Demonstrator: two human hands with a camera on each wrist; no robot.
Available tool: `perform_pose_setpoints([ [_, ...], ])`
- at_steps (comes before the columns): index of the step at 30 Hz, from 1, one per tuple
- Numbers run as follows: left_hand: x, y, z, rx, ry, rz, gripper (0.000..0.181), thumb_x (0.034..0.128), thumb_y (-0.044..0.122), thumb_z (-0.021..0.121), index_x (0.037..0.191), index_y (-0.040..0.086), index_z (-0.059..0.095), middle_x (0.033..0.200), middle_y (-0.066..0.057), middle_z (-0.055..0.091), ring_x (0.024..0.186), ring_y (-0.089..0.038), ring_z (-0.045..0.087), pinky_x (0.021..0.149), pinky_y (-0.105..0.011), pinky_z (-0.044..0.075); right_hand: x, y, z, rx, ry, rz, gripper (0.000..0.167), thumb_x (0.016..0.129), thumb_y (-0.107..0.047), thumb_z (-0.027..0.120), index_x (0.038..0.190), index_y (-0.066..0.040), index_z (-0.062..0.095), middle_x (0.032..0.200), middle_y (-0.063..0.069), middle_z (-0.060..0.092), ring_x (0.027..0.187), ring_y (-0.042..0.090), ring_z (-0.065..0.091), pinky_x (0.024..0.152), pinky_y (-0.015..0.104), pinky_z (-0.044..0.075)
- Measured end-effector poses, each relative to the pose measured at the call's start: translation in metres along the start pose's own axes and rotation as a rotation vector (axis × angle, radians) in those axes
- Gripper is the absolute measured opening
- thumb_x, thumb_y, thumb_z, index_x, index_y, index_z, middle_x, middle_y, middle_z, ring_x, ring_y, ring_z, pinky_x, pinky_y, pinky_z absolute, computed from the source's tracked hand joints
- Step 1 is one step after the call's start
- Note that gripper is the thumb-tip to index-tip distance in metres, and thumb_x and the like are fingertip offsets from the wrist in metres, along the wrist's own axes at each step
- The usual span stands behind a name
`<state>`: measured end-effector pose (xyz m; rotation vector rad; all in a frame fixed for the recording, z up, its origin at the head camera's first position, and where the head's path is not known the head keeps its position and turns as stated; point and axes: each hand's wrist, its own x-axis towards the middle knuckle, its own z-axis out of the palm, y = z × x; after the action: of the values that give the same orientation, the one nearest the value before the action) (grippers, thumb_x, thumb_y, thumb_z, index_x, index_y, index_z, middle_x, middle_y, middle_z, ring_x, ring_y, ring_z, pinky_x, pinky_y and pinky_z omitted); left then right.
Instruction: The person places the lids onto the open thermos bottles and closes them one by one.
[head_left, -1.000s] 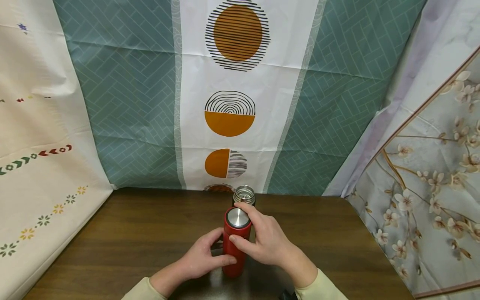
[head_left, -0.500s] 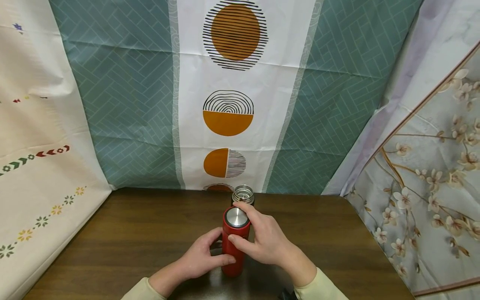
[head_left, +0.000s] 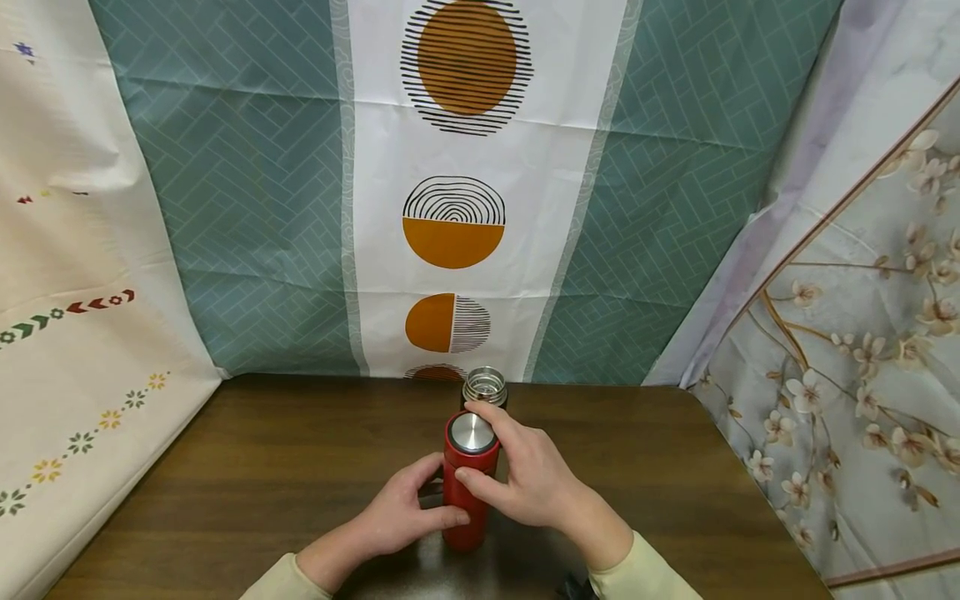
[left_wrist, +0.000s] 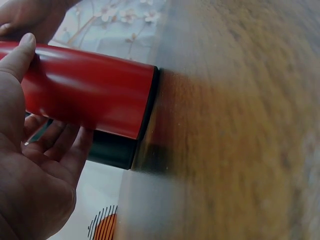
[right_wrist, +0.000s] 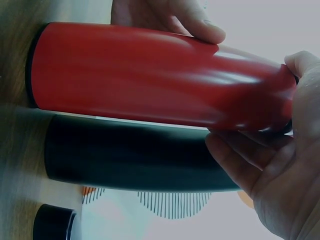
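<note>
A red thermos flask stands upright on the wooden table, capped by a lid with a brushed steel top. My left hand holds its body from the left, thumb across the near side and fingers behind, as the left wrist view also shows. At the upper end, my right hand grips the flask around the lid, with the thumb in front and fingers on the far side. Just behind stands a dark thermos flask, its steel threaded mouth uncovered. The red flask hides most of it in the head view.
A short black cylinder sits on the table beside the dark flask in the right wrist view. The brown table ends at a patterned cloth backdrop. More cloths hang at the left and right.
The head view shifts slightly, moving the scene a little left and up in the picture. Both hands keep the same hold on the red thermos flask.
</note>
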<state>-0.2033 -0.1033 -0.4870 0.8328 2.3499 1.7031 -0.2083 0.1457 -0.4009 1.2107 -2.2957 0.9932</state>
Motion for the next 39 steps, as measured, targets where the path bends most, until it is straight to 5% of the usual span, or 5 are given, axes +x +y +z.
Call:
perform_pose_setpoints([
  [9,0.000,-0.002,0.000,0.029,0.009,0.019,0.053,0.0986,0.031,0.088,0.146,0.027,0.064,0.138,0.010,0.071,0.132,-0.019,0.066,0.112,-0.046,0.055,0.000,-0.001,0.001,-0.025,0.011,-0.003,0.073,0.100,-0.034,0.080,0.163,-0.017,0.047,0.126,-0.002,0.078,0.096,0.009,0.075,0.086,0.032,0.065],
  [27,0.000,0.001,0.000,0.028,0.007,0.063,0.050,0.1005,0.029,0.087,0.145,0.023,0.065,0.138,0.007,0.071,0.132,-0.019,0.066,0.112,-0.056,0.055,-0.001,-0.008,0.003,-0.020,0.086,0.053,0.071,0.097,-0.034,0.086,0.158,-0.018,0.052,0.123,-0.005,0.077,0.100,0.009,0.076,0.085,0.032,0.065],
  [39,0.000,0.001,0.000,0.036,0.010,0.031,0.052,0.0989,0.031,0.088,0.145,0.027,0.065,0.138,0.010,0.071,0.132,-0.018,0.066,0.112,-0.041,0.055,-0.001,-0.011,0.003,0.037,0.085,0.087,0.073,0.096,-0.032,0.089,0.157,-0.017,0.052,0.128,-0.005,0.075,0.106,0.010,0.075,0.090,0.036,0.064],
])
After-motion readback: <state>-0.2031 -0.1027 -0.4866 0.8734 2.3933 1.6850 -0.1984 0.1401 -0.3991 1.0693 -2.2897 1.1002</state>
